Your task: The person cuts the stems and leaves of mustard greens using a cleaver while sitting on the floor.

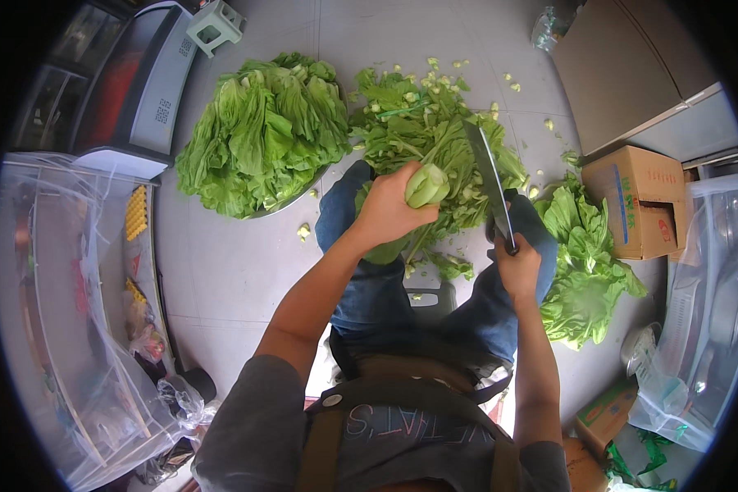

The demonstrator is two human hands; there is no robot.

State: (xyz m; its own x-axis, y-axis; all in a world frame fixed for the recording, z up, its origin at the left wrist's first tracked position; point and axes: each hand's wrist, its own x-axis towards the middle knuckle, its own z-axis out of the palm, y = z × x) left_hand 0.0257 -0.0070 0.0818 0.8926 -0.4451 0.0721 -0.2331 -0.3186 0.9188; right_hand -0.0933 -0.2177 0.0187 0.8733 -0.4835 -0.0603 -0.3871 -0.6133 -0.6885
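Observation:
My left hand (388, 206) grips a head of leafy green vegetable (427, 186) near its base; the pale stem end points away from me and its leaves hang beneath my wrist. In my right hand (519, 268) is the dark handle of a wide-bladed kitchen knife (491, 175), its blade pointing away from me, apart from the vegetable. Below and beyond both hands, loose leaves and trimmed stem ends (430, 132) lie piled on the floor. To the left, a large heap of leafy greens (267, 135) fills a round metal tray, whose rim (298, 198) shows. More whole heads (581, 264) lie at the right.
An opened cardboard box (636, 203) stands at the right, below a large cabinet (615, 67). A plastic stool (215, 27) is at the upper left, beside a display appliance (154, 92). Plastic-covered shelves (80, 307) line the left side. Small stem pieces (304, 232) dot the floor.

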